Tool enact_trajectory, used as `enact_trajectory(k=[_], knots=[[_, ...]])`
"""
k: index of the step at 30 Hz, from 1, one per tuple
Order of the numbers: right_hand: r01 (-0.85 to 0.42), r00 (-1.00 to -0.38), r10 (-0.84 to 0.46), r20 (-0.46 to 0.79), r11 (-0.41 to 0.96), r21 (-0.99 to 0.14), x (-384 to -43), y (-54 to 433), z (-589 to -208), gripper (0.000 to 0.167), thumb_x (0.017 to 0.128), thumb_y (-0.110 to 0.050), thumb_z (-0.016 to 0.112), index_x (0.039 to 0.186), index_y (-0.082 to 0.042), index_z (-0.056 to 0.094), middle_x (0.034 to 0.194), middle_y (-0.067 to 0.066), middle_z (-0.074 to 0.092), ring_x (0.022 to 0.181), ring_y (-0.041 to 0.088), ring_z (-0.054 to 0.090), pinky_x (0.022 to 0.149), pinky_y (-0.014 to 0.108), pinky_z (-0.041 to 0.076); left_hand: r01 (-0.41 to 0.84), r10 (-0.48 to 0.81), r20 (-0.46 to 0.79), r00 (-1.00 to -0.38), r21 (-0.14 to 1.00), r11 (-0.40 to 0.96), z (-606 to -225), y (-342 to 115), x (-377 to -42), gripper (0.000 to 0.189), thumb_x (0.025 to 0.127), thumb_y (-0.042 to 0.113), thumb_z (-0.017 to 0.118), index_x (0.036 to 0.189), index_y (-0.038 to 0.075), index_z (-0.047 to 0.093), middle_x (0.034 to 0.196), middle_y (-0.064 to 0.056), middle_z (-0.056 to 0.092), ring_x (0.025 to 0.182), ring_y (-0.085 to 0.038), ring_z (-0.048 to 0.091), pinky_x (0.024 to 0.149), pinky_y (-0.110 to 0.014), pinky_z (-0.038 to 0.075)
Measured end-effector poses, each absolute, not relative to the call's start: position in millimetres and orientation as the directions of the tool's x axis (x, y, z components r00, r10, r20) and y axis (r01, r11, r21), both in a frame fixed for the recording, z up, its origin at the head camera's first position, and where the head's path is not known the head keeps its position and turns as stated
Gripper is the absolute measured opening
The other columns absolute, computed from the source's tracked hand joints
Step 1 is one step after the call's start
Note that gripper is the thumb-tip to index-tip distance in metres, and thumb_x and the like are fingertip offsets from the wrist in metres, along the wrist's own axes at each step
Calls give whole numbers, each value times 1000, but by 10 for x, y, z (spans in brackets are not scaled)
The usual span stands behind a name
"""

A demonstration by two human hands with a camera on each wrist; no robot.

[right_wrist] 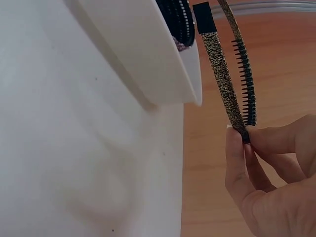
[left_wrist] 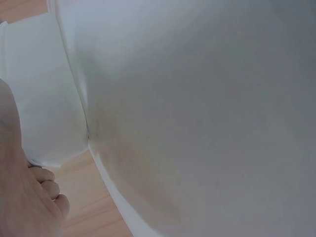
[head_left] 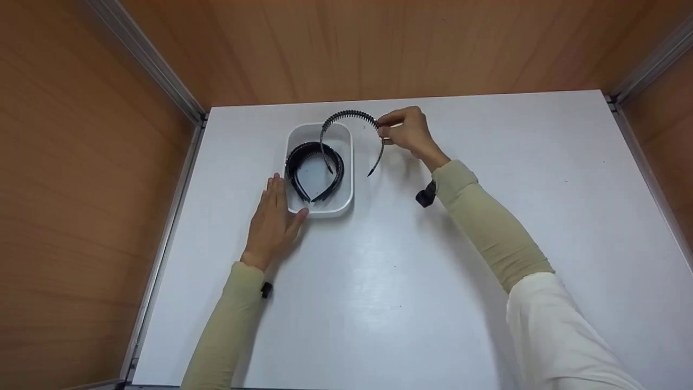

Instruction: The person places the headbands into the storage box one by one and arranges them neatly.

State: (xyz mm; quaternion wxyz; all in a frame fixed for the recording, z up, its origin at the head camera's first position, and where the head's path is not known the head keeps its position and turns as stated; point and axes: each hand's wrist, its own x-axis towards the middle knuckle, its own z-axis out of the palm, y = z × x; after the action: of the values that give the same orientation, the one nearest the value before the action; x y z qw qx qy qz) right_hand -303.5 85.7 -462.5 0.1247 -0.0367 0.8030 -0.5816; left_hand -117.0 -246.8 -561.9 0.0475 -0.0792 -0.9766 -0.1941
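Observation:
A toothed headband (head_left: 351,113), black with a glittery gold-flecked surface in the right wrist view, is pinched on its side by my right hand (head_left: 407,131). It is held up over the right edge of a white plastic container (head_left: 346,201). Inside that container lie several dark headbands (head_left: 339,172), nested together in a ring. My left hand (head_left: 269,227) lies along the container's left side with straight fingers, the thumb at its near left corner. In the right wrist view, thumb and fingers (right_wrist: 261,140) meet on the headband's band (right_wrist: 222,74).
The container stands on a white table (head_left: 379,281) toward its back left. A wooden panel (head_left: 379,49) rises behind the table, with another wooden panel (head_left: 81,189) at the left. Metal rails (head_left: 157,59) run along the panel corners.

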Motion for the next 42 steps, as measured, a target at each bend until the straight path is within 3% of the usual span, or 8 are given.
enact_trajectory(k=[11, 21, 31, 42], knots=[[72, -965, -219, -142, 297, -952, -2983, 535, -4622, 22, 97, 0, 74, 118, -3, 81, 118, 13, 75, 101, 18, 75, 83, 26, 66, 171, 133, 135, -982, 336, 926, -5611, -2442, -1175, 96, 109, 63, 43, 169, -4, 8, 179, -22, 7, 168, -33, 6, 138, -44, 9], [31, -965, -244, -97, 260, -965, -2909, 284, -4726, 22, 95, 4, 72, 115, 0, 81, 113, 16, 75, 93, 17, 74, 89, 40, 67, 167, 129, 134, -983, 330, 929, -5617, -2418, -1170, 96, 110, 63, 40, 169, -6, 7, 179, -23, 7, 168, -32, 3, 138, -42, 7], [-27, -971, -234, -53, 325, -945, -2869, 132, -4816, 21, 92, 2, 74, 110, -2, 84, 109, 15, 79, 89, 15, 74, 73, 24, 66, 167, 129, 133, -983, 340, 925, -5606, -2418, -1176, 96, 110, 64, 40, 169, -5, 8, 179, -22, 7, 168, -32, 4, 138, -44, 8], [-117, -970, -243, 9, 436, -892, -2868, 51, -4884, 22, 91, -1, 75, 111, -3, 84, 109, 13, 82, 100, 21, 77, 79, 24, 62, 168, 131, 129, -983, 343, 924, -5615, -2407, -1165, 97, 109, 63, 42, 169, -5, 8, 179, -22, 7, 168, -33, 5, 138, -43, 8]])
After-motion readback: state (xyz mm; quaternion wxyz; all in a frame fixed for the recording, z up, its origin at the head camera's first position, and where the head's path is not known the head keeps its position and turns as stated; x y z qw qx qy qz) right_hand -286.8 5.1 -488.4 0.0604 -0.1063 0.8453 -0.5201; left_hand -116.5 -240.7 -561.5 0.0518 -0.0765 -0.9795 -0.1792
